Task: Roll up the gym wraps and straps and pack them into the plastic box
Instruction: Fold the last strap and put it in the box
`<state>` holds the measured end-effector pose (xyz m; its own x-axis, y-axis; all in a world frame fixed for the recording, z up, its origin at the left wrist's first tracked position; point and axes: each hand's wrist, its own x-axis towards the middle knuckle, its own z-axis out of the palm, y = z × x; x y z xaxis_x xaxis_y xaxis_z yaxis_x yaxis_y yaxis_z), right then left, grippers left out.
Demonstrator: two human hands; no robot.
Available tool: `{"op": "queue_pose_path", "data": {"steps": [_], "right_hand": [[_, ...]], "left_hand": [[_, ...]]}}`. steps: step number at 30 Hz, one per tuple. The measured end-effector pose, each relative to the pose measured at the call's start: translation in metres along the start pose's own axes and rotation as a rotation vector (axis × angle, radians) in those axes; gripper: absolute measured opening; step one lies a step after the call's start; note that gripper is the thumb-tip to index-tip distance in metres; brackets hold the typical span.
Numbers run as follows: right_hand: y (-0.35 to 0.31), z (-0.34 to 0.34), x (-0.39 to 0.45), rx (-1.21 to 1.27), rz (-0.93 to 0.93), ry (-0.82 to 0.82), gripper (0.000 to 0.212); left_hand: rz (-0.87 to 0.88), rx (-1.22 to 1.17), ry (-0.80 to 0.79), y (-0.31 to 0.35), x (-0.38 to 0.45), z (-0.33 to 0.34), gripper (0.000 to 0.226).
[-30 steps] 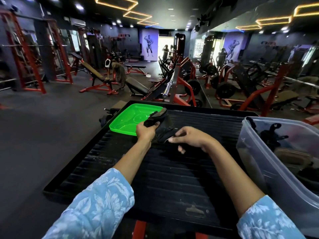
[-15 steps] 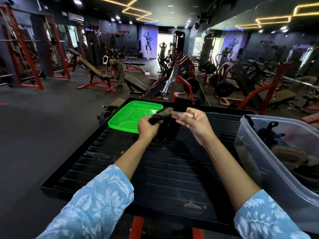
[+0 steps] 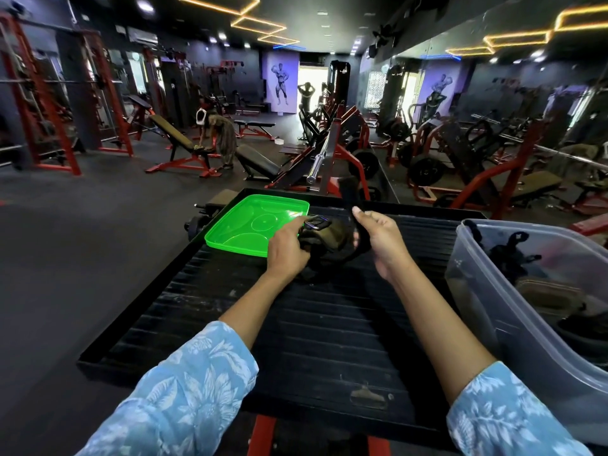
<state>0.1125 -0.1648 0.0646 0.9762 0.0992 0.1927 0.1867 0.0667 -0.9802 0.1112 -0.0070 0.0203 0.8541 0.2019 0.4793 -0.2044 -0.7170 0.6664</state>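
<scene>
Mid-roll, judged partly done: several dark straps and at least one rolled wrap are already seen inside the plastic box (image 3: 487,278), right of the worktop (image 3: 296,340); exact count cannot be told through the cloudy wall. One wrap (image 3: 324,240) is in work, held just above the worktop beside the green lid (image 3: 253,225). Its bundled end with the metal buckle (image 3: 315,222) is gripped by the left hand (image 3: 286,250); the loose black tail (image 3: 349,195) is pinched by the right hand (image 3: 381,240) between thumb and curled fingers and stands pulled up taut. Left to do: finish this roll, drop it in the box, lid presumably put on. Versus half a second earlier: the tail has been drawn higher and further right of the lid, the bundle kept in roughly the same spot.
</scene>
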Motion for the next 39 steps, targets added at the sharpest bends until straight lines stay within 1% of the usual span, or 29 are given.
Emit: {"op": "queue_pose_path", "data": {"steps": [2, 4, 9, 11, 13, 17, 19, 21, 24, 27, 29, 31, 34, 37, 39], "right_hand": [[0.005, 0.000, 0.003, -0.140, 0.028, 0.092, 0.040], [0.008, 0.000, 0.006, -0.206, 0.059, 0.152, 0.038], [0.007, 0.000, 0.007, -0.205, 0.057, 0.253, 0.036], [0.007, -0.002, 0.010, -0.203, 0.039, 0.281, 0.027], [0.005, -0.002, 0.009, -0.215, 0.010, 0.285, 0.013], [0.005, -0.003, 0.006, -0.344, -0.085, 0.232, 0.013], [0.006, -0.003, 0.006, -0.394, -0.087, 0.227, 0.008], [0.007, -0.003, 0.006, -0.408, -0.087, 0.242, 0.010], [0.009, -0.003, 0.008, -0.413, -0.070, 0.249, 0.015], [0.011, -0.002, 0.009, -0.425, -0.051, 0.238, 0.012], [0.011, -0.003, 0.010, -0.435, -0.045, 0.234, 0.010], [0.010, -0.004, 0.011, -0.443, -0.020, 0.220, 0.009], [0.011, -0.005, 0.012, -0.393, -0.002, 0.227, 0.011], [0.009, -0.005, 0.011, -0.363, -0.018, 0.270, 0.010], [0.008, -0.005, 0.010, -0.370, -0.018, 0.269, 0.009]], "left_hand": [[0.041, 0.014, -0.013, 0.002, -0.002, 0.000, 0.056], [0.097, 0.015, -0.016, 0.004, -0.003, 0.001, 0.056], [0.171, 0.042, -0.018, 0.002, -0.004, 0.004, 0.057], [0.169, 0.057, -0.019, 0.001, -0.003, 0.004, 0.057], [0.160, 0.063, -0.019, 0.000, -0.003, 0.003, 0.058], [0.164, 0.073, -0.019, 0.001, -0.004, 0.003, 0.060], [0.178, 0.084, -0.026, 0.003, -0.004, 0.003, 0.063], [0.202, 0.101, -0.034, 0.003, -0.005, 0.004, 0.068], [0.269, 0.133, -0.038, 0.004, -0.008, 0.004, 0.068], [0.399, 0.231, -0.049, 0.005, -0.009, 0.006, 0.070], [0.432, 0.287, -0.063, 0.006, -0.008, 0.006, 0.068], [0.414, 0.287, -0.058, 0.008, -0.008, 0.005, 0.070], [0.278, 0.289, -0.064, 0.012, -0.009, 0.004, 0.073], [0.162, 0.279, -0.086, 0.011, -0.008, 0.005, 0.057], [0.137, 0.265, -0.079, 0.012, -0.008, 0.004, 0.050]]}}
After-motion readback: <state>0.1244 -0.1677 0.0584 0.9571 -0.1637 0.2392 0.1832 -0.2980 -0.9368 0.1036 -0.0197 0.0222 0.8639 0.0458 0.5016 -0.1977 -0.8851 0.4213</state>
